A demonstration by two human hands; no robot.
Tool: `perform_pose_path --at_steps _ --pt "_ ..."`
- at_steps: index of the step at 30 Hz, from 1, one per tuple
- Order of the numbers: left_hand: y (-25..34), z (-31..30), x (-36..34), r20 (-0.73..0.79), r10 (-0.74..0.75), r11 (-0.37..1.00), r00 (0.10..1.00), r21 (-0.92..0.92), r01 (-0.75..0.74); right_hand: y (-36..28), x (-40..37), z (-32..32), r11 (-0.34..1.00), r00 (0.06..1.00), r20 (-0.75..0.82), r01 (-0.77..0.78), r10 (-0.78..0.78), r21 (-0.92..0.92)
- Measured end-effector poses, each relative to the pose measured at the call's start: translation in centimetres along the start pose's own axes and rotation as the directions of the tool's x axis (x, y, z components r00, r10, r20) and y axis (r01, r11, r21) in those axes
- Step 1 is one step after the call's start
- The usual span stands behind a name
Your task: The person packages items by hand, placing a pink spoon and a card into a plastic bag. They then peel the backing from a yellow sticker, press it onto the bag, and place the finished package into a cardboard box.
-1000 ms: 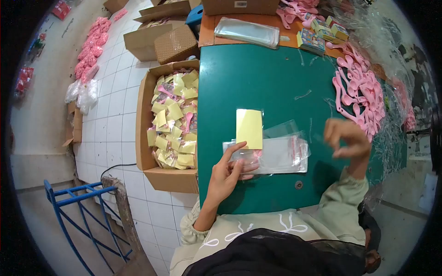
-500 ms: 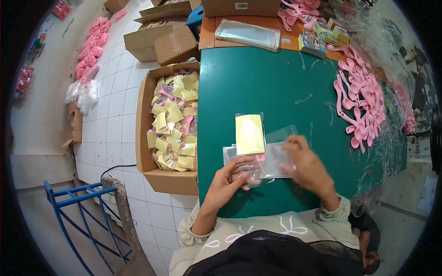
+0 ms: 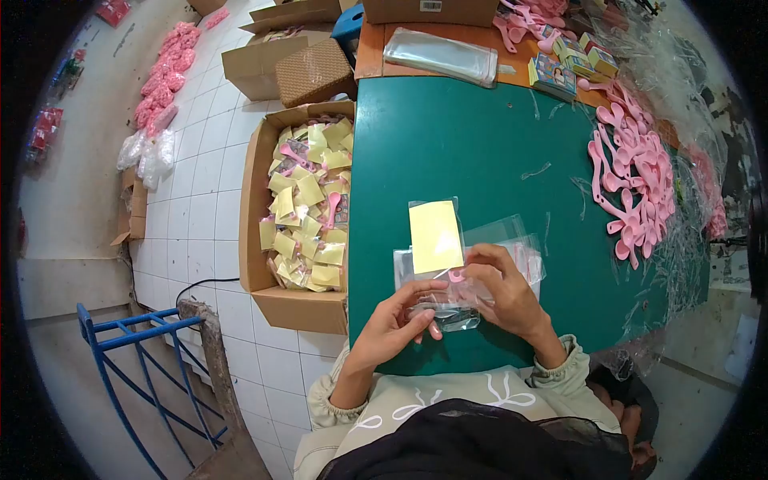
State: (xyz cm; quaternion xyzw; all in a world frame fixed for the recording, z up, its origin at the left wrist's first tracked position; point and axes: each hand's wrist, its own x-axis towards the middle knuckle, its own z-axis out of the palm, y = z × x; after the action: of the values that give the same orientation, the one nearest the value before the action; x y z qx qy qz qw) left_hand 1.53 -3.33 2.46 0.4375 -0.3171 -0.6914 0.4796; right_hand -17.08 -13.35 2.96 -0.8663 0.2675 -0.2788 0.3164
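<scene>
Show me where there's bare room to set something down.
Widest bare patch: green tabletop beyond the yellow card, between the open carton and the pink spoons; plastic scraps dot its right side. Crowded: the clear bags by the left hand and right hand.

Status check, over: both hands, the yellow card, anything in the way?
Left hand and right hand at near end of bag, exact grip unclear. Yellow card inside, pink piece at its near edge. Clear bags underneath; no obstruction visible.

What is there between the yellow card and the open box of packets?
The head view shows a bare stretch of green tabletop between the yellow card and box.
</scene>
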Motion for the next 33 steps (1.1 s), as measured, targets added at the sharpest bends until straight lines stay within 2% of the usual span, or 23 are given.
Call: perform_pose_path --at_steps 5,8,9,11,14,17,18,20,23,26,30,33 --pt "0.5 -0.3 -0.5 -0.017 -0.063 0.993 0.998 -0.105 0.061 0.5 -0.5 0.0 0.999 0.999 0.026 0.034 -0.034 -0.017" --pt "0.0 -0.1 -0.4 -0.208 0.023 0.999 0.978 0.049 -0.013 0.2 -0.7 -0.4 0.996 0.999 0.014 -0.038 0.037 0.086" --pt "-0.4 -0.1 -0.3 -0.191 0.084 0.974 0.978 0.222 -0.041 0.1 -0.9 -0.5 0.989 0.997 0.022 -0.075 0.073 0.124" --pt "-1.0 0.2 0.0 -0.128 0.192 0.836 0.973 0.541 -0.094 0.1 -1.2 -0.6 0.969 0.989 0.042 -0.150 0.145 0.196" --pt "-1.0 0.6 0.3 -0.122 0.260 0.750 0.958 0.650 -0.121 -0.5 -1.3 -1.6 0.942 0.962 0.114 -0.269 0.250 0.201" --pt "-0.5 1.4 0.3 -0.132 0.310 0.699 0.942 0.703 -0.131 -0.6 -2.1 -0.9 0.742 0.870 0.152 -0.482 0.470 0.466" --pt "-0.3 1.5 0.2 -0.142 0.326 0.687 0.935 0.715 -0.131 -0.5 -2.2 -0.7 0.664 0.851 0.170 -0.499 0.497 0.557" --pt "-0.5 1.5 0.2 -0.175 0.305 0.739 0.936 0.663 -0.117 -0.3 -2.3 -0.3 0.483 0.814 0.216 -0.508 0.539 0.713" --pt "-0.6 1.5 0.3 -0.225 0.256 0.781 0.940 0.621 -0.064 -0.1 -2.2 -0.1 0.479 0.750 0.275 -0.614 0.601 0.628" --pt "-1.0 1.5 0.4 -0.273 0.199 0.840 0.941 0.543 -0.020 -0.6 -1.8 0.0 0.494 0.733 0.221 -0.617 0.643 0.612" --pt "-1.2 1.7 0.6 -0.342 0.070 0.929 0.937 0.365 0.064 -0.5 -2.0 0.4 0.441 0.708 0.178 -0.595 0.683 0.672" --pt "-1.3 2.2 0.7 -0.395 0.121 0.955 0.911 0.295 0.002 -0.8 -1.9 0.5 0.431 0.699 0.143 -0.575 0.701 0.696"
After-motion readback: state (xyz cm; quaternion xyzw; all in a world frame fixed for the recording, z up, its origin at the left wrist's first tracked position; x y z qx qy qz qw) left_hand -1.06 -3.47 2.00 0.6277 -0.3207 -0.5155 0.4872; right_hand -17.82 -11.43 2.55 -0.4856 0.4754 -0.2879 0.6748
